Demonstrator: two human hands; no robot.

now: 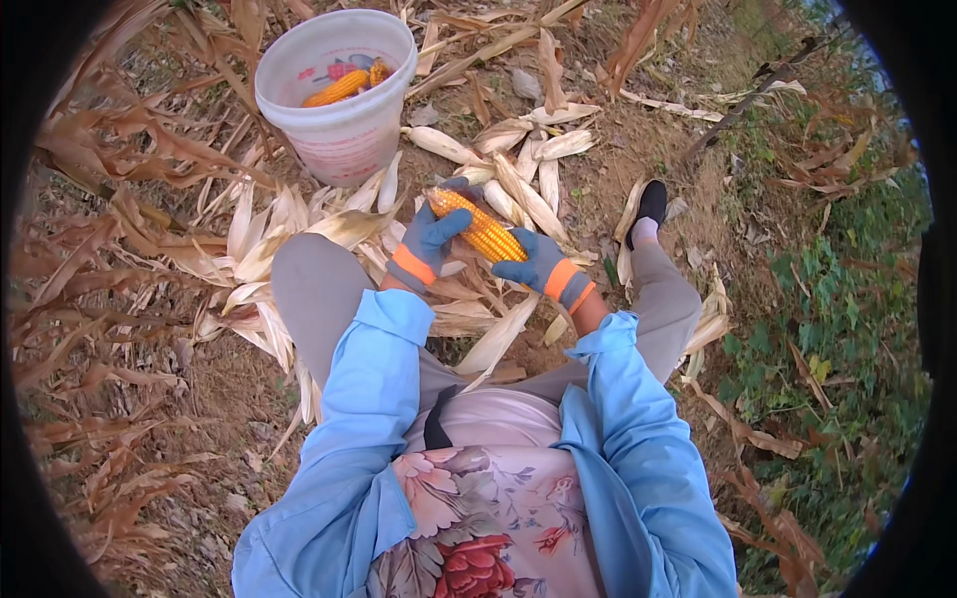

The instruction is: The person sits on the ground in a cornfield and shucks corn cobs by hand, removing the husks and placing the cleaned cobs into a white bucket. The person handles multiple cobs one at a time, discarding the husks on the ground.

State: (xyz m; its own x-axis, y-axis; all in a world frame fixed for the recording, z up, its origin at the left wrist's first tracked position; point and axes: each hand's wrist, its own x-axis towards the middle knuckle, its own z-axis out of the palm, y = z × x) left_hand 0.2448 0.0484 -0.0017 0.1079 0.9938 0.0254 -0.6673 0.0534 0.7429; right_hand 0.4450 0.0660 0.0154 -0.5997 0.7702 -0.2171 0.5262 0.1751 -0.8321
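A husked ear of yellow corn [486, 233] is held at an angle between my two gloved hands. My left hand [434, 238], in a grey-blue glove with an orange cuff band, grips its upper left end. Around the lower right end closes my right hand [534, 258] in a matching glove. Beyond them lies a pile of unhusked corn ears [523, 187] in pale, dry husks. A white plastic bucket [348, 146] stands upright at the upper left, with several husked ears [338, 88] inside.
Loose corn husks [262, 224] cover the ground below the bucket and between my legs. Dry corn stalks and leaves [142, 142] spread on the left, and a stalk [486, 52] lies beyond the pile. Green low plants [830, 321] grow on the right. My shod foot [650, 202] is beside the pile.
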